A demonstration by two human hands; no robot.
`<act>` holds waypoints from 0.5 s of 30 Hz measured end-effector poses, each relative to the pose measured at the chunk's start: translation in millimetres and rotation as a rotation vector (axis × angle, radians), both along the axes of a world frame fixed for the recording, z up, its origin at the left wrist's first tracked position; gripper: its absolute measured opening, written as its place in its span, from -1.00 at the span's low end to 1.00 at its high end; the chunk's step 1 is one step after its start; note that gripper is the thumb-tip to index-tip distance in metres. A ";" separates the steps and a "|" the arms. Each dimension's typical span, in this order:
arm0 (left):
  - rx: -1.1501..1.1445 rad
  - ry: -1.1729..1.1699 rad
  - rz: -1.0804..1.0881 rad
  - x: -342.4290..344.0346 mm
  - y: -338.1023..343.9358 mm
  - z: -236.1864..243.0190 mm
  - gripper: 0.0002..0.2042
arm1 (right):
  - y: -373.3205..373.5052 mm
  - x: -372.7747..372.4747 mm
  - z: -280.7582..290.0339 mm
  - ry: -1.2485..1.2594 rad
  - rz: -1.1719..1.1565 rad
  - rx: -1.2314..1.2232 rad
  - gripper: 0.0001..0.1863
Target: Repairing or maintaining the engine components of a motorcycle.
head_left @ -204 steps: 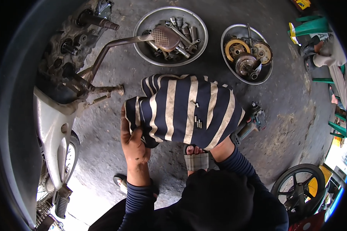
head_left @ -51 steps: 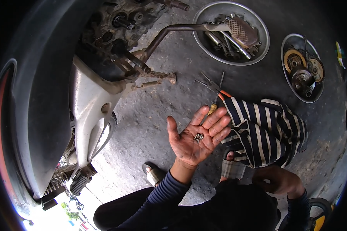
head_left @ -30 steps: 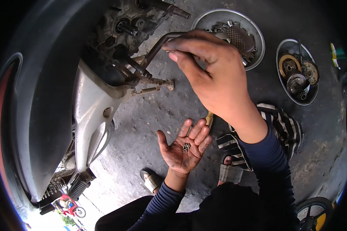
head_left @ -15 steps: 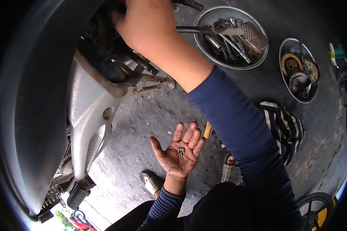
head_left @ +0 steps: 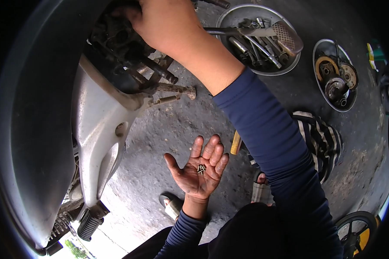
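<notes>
My left hand [head_left: 193, 183] is palm up below the motorbike, fingers loosely spread, cradling several small metal pins [head_left: 201, 169] in the palm. My right hand [head_left: 166, 28] reaches up-left into the dark engine assembly [head_left: 119, 41]; its fingertips are in shadow, so I cannot tell what, if anything, they hold. Below the engine is a silver frame piece [head_left: 99, 121] with a spring beside it. A yellow tool handle [head_left: 235, 143] lies on the floor, partly behind my right forearm, near a bunched striped cloth [head_left: 322, 142].
The bike's dark body panel [head_left: 36, 121] fills the left side. A steel bowl [head_left: 233, 15] of wrenches and sockets stands beyond my right arm, under a pedal lever [head_left: 285, 39]. An oval bowl [head_left: 352, 103] holds round parts. A black wheel [head_left: 354, 226] is at lower right.
The striped cloth, earlier held by both hands with pins on it, lies on the floor. The pins sit in my left palm. My right hand has risen up-left into the engine.
</notes>
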State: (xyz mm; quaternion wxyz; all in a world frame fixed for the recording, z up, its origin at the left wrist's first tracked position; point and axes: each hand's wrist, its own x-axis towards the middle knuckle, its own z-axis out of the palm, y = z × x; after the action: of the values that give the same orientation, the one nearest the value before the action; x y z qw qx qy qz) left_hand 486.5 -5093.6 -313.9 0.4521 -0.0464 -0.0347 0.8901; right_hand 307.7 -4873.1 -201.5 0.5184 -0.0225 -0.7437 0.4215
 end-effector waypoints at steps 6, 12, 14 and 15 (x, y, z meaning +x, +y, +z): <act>0.013 0.000 0.011 -0.4 -0.6 -1.0 -0.06 | -1.0 -2.9 -0.1 0.076 0.024 -0.056 -0.88; 0.005 -0.014 0.018 0.9 -1.2 -3.1 -0.05 | 1.6 -8.6 -6.0 0.148 0.086 -0.164 -0.89; 0.015 -0.025 0.010 0.2 -0.1 -2.5 -0.05 | 3.0 -9.1 -5.2 0.155 0.111 -0.194 -0.89; 0.015 -0.026 0.010 0.3 0.3 -2.8 -0.05 | 2.3 -7.5 -3.1 0.091 0.076 -0.178 -0.89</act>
State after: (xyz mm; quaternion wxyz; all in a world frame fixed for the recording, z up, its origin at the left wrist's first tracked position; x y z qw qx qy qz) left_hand 486.8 -5093.2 -316.7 0.4474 -0.0542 -0.0475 0.8914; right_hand 300.2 -4870.7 -204.5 0.5311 -0.0213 -0.6795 0.5057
